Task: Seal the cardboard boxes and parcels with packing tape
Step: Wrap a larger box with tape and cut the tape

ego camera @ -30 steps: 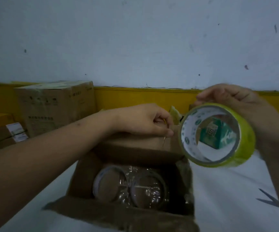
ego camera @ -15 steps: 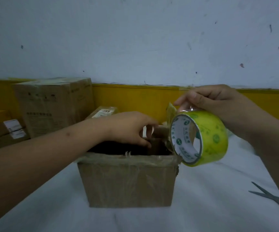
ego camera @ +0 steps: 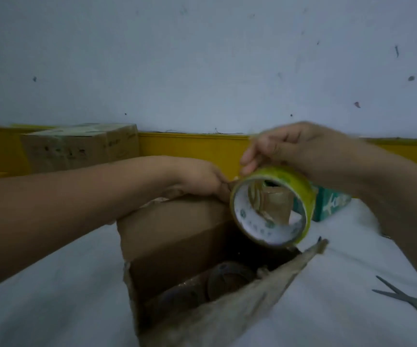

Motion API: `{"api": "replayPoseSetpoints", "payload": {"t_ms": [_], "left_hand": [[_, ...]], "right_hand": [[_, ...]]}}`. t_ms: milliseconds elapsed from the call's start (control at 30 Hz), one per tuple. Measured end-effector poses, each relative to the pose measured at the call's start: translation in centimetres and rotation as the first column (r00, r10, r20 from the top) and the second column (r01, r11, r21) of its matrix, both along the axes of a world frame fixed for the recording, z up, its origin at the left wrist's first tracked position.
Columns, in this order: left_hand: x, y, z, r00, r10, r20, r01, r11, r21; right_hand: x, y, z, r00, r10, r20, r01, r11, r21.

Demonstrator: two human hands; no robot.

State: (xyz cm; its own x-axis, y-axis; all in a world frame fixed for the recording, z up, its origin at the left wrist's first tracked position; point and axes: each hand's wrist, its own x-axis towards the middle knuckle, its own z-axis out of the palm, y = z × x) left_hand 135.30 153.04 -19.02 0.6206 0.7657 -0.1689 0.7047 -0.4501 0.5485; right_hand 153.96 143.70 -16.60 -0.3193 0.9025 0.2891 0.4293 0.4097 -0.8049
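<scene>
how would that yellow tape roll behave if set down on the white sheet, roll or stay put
Probably light: the right hand holds the tape roll up alone. Round with a hollow core, it would likely roll on its rim and stay put laid flat. The white sheet looks soft, which may slow it.

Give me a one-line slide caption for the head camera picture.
Right hand holds a yellow-green tape roll over an open cardboard box while the left hand rests on its far flap.

place: packing station | cues: cardboard boxes (ego camera: 79, 146), tape roll (ego camera: 300, 186), scissors (ego camera: 407, 301), scuffed wall (ego camera: 202, 71)
</scene>
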Motion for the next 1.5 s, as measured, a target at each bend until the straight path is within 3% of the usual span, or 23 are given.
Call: {"api": "replayPoseSetpoints", "payload": {"t_ms": [100, 167, 300, 400, 533, 667, 800, 867, 933, 1000, 1100, 1200, 1267, 1367, 1500], "left_hand": [[-1.2, -0.8, -0.4, 0.973, 0.179, 0.146, -0.112, 0.919, -0.377], [-1.6, -1.3, -0.8, 0.957, 0.219, 0.192, -0.089, 0.847, -0.524], [-2.1, -2.3, -1.1, 0.928, 0.269, 0.258, -0.100, 0.846, -0.523], [-3.0, -2.7, -1.0, 0.942, 0.209, 0.262, -0.031, 0.832, -0.553], [-3.3, -2.9, -1.8, 0.952, 0.219, 0.214, -0.072, 0.840, -0.538], [-3.7, -4.1, -1.7, 0.959, 0.156, 0.237, 0.002, 0.832, -0.554], [-3.2, -5.9, -3.2, 0.984, 0.081, 0.158, -0.013, 0.921, -0.390], [-2.6, -6.6, -4.8, 0.977, -0.026, 0.213, 0.099, 0.936, -0.337], [-2.0, -7.1, -6.2, 0.980, -0.146, 0.133, 0.174, 0.956, -0.234], [-1.8, -7.2, -6.8, 0.987, -0.121, 0.110, 0.136, 0.981, -0.137], [-1.8, -7.3, -7.5, 0.984, -0.059, 0.168, 0.086, 0.983, -0.163], [-1.9, -7.5, -7.7, 0.992, -0.048, 0.119, 0.064, 0.989, -0.133], [-1.8, -7.6, -7.7, 0.996, -0.053, 0.073, 0.055, 0.998, -0.036], [-2.0, -7.6, -8.0, 0.991, -0.063, 0.119, 0.054, 0.995, 0.080], [-2.7, -8.0, -8.3, 0.976, -0.194, 0.097, 0.164, 0.952, 0.259]], "right_hand": [[-1.2, -0.2, -2.9, 0.982, -0.003, 0.190, 0.022, 0.995, -0.100], [-1.6, -0.2, -4.1, 0.975, -0.034, 0.220, 0.064, 0.989, -0.131], [-1.8, -0.1, -4.0, 0.981, -0.070, 0.182, 0.095, 0.986, -0.135], [-1.7, 0.0, -3.7, 0.978, -0.098, 0.184, 0.121, 0.986, -0.118], [-2.2, 0.5, -4.7, 0.958, -0.162, 0.237, 0.187, 0.978, -0.089], [-1.9, 0.4, -5.0, 0.968, -0.170, 0.185, 0.176, 0.984, -0.016], [-0.5, -1.0, -3.3, 0.992, -0.109, -0.059, 0.106, 0.994, -0.039], [-0.1, -1.7, -2.7, 0.996, -0.063, -0.070, 0.058, 0.996, -0.067], [0.1, -2.3, -2.3, 0.999, -0.043, -0.017, 0.041, 0.994, -0.102], [0.1, -2.6, -1.9, 0.998, -0.057, 0.030, 0.061, 0.988, -0.141], [-0.2, -2.8, -1.7, 0.980, -0.049, 0.191, 0.099, 0.960, -0.261], [-0.8, -2.7, -1.9, 0.959, -0.065, 0.277, 0.171, 0.910, -0.379], [-1.2, -2.5, -1.7, 0.952, -0.108, 0.287, 0.211, 0.909, -0.359], [-1.8, -2.4, -1.2, 0.932, -0.181, 0.314, 0.254, 0.944, -0.211], [-1.8, -2.4, -1.5, 0.865, -0.196, 0.463, 0.297, 0.942, -0.156]]}}
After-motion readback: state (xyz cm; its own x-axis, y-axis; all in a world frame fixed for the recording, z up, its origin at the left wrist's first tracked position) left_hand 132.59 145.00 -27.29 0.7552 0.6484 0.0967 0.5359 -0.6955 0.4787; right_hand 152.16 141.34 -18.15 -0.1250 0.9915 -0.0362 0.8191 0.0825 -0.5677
